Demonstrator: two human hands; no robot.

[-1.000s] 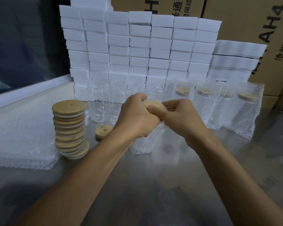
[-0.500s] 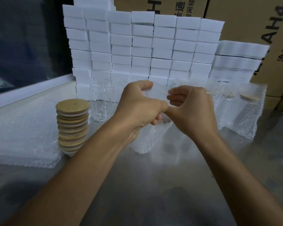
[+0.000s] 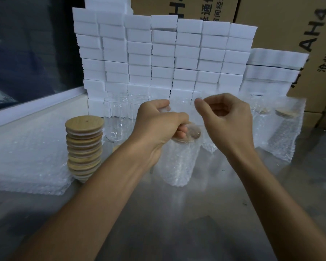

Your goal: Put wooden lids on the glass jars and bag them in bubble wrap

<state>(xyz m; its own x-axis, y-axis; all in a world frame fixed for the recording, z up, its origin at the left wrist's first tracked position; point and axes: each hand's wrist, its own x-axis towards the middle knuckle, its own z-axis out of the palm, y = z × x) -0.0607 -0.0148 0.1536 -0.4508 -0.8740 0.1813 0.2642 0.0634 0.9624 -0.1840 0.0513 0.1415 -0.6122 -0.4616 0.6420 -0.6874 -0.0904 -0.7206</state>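
A lidded glass jar stands upright inside a bubble wrap bag (image 3: 179,162) in the middle of the table; its wooden lid (image 3: 193,131) shows through the plastic. My left hand (image 3: 158,127) grips the bag's top edge on the left. My right hand (image 3: 226,121) pinches the same edge on the right, and the bag mouth is stretched between them. A stack of wooden lids (image 3: 84,147) stands to the left. Empty glass jars (image 3: 119,117) stand behind it.
Flat bubble wrap bags (image 3: 26,159) lie at the left. Several bagged jars (image 3: 282,129) stand at the right rear. A wall of white boxes (image 3: 164,59) lines the back, with cardboard cartons (image 3: 282,25) behind. The steel table (image 3: 177,223) runs toward me.
My hands rose off the jar's lid and pulled the bag's top edge up above it, then moved apart, stretching the bag mouth wide.
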